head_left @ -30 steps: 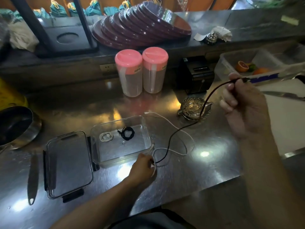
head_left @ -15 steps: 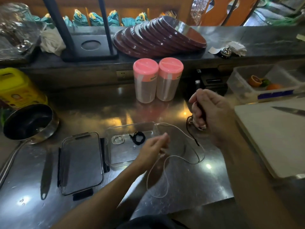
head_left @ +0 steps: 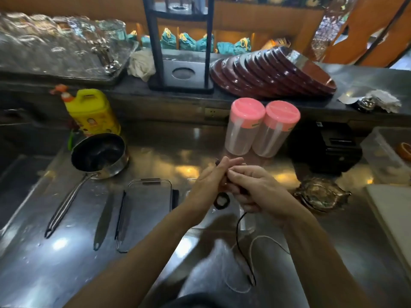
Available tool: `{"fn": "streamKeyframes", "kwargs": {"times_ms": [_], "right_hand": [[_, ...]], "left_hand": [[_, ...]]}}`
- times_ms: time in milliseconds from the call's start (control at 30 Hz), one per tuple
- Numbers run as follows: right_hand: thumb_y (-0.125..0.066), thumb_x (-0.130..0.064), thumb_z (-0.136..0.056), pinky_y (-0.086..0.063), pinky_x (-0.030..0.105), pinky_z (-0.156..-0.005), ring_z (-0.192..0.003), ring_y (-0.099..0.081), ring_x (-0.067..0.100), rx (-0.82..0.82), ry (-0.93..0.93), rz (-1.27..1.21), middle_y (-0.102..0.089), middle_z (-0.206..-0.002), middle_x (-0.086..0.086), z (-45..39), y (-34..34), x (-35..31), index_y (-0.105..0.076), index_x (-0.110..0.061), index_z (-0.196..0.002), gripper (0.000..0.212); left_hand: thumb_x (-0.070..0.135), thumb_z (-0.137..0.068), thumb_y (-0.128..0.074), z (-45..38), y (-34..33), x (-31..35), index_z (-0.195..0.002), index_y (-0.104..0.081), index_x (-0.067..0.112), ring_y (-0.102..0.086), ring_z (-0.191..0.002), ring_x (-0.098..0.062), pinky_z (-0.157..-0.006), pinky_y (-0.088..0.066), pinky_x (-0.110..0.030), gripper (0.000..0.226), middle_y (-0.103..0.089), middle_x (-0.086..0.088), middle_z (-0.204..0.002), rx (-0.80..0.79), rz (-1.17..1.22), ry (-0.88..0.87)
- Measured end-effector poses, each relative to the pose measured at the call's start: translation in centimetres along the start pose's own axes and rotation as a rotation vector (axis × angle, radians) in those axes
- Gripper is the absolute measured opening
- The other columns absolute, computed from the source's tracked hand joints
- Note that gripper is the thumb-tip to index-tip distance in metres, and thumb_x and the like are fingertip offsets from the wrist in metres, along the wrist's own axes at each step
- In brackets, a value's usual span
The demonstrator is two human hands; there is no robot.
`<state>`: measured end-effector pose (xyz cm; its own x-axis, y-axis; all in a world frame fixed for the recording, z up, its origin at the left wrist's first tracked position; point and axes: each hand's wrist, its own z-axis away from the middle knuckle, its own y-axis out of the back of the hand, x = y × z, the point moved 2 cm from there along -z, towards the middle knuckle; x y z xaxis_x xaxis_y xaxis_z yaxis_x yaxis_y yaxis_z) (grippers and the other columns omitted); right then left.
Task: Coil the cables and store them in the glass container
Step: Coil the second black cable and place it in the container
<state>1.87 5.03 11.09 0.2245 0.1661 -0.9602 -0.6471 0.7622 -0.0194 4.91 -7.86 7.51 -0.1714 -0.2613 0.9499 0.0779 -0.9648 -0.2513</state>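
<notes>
Steel counter [head_left: 55, 263] under both hands; left hand [head_left: 206, 185] and right hand [head_left: 258, 192] pinch black cable [head_left: 239, 230]

The rectangular clear lid [head_left: 149, 210] lies on the steel surface [head_left: 66, 252], left of both hands. The long-handled steel saucepan [head_left: 100, 155] sits behind-left of it. Two pink-capped clear jars [head_left: 260, 127] stand behind the hands; the metal turtle-shaped dish [head_left: 322, 196] lies right.

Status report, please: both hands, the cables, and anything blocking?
Left hand and right hand together, gripping the black cable; its tail hangs loose. White cable uncoiled on the counter. Glass container mostly hidden under the hands; nothing visibly blocking.
</notes>
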Motion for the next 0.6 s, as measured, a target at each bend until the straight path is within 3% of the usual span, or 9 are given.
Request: {"fn": "streamKeyframes", "kwargs": {"times_ms": [133, 233, 400, 600], "right_hand": [[-0.049, -0.022, -0.107, -0.029, 0.021, -0.042, -0.049, -0.033, 0.011, -0.037, -0.025, -0.188, -0.044, -0.063, 0.002, -1.4, -1.9, 1.7, -0.059, -0.004, -0.094, 0.024], [-0.05, -0.023, -0.105, -0.026, 0.026, -0.05, -0.053, -0.03, 0.013, -0.083, -0.058, -0.313, -0.041, -0.063, 0.001, -2.3, -3.3, 3.1, -0.058, -0.007, -0.091, 0.024], [-0.057, -0.035, -0.096, -0.024, 0.02, -0.042, -0.043, -0.029, 0.007, -0.081, -0.177, -0.444, -0.036, -0.06, -0.001, -3.2, -5.3, 4.8, -0.058, -0.011, -0.079, 0.029], [-0.058, -0.036, -0.1, -0.024, 0.019, -0.037, -0.042, -0.029, 0.005, -0.097, -0.189, -0.488, -0.034, -0.064, 0.0, -3.7, -4.7, 6.2, -0.06, -0.013, -0.081, 0.031]], "left_hand": [[0.037, -0.108, -0.032, -0.5, 2.0, 1.4, -0.125, -0.065, -0.002, -0.066, -0.121, -0.032, -0.097, -0.055, -0.036, 0.054, -0.071, -0.019, -0.125, 0.113, 0.247, -0.015], [0.036, -0.109, -0.031, -1.0, 3.1, 2.2, -0.123, -0.061, -0.01, -0.067, -0.118, -0.036, -0.099, -0.057, -0.037, 0.057, -0.069, -0.028, -0.123, 0.137, 0.436, 0.002], [0.042, -0.107, -0.034, -2.2, 4.6, 2.7, -0.112, -0.067, -0.004, -0.076, -0.098, -0.031, -0.085, -0.063, -0.036, 0.057, -0.074, -0.025, -0.11, 0.256, 0.559, 0.015], [0.044, -0.107, -0.034, -2.9, 4.8, 2.5, -0.116, -0.065, -0.003, -0.076, -0.097, -0.028, -0.076, -0.063, -0.032, 0.058, -0.076, -0.022, -0.107, 0.235, 0.568, 0.07]]}}
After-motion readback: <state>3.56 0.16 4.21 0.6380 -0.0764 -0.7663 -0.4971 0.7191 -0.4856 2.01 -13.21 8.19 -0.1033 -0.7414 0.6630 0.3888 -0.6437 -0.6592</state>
